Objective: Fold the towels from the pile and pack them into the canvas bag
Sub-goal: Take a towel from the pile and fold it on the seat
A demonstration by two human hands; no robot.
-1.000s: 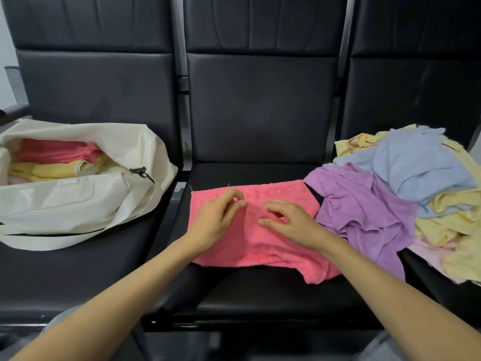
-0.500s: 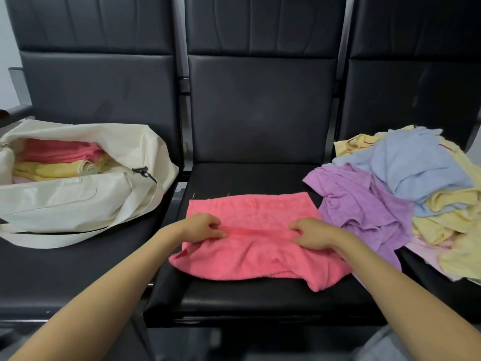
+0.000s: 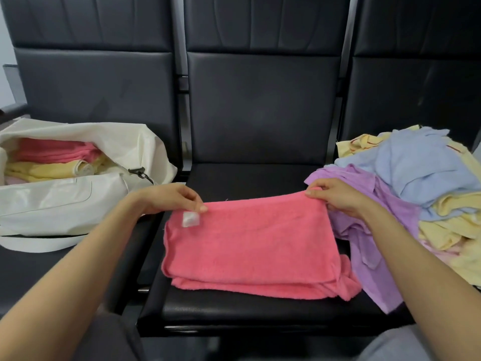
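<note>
A pink towel [image 3: 255, 243] lies folded in half on the middle black seat, a white label showing near its far left corner. My left hand [image 3: 174, 198] pinches that far left corner. My right hand [image 3: 335, 195] pinches the far right corner, and the far edge is lifted slightly off the seat. On the right seat sits the pile of loose towels: purple [image 3: 369, 230], blue [image 3: 416, 165] and yellow [image 3: 447, 225]. The cream canvas bag [image 3: 65, 204] lies open on the left seat with folded pink and yellow towels [image 3: 52, 162] inside.
Three black padded seats [image 3: 260, 113] stand in a row with upright backrests. A black clip [image 3: 139, 173] hangs at the bag's mouth and its strap trails along the left seat. The purple towel overlaps the right side of the middle seat.
Both hands moved from the towel's middle out to its edges and brought the near half over the far half. The towel now lies doubled, its far corners pinched.
</note>
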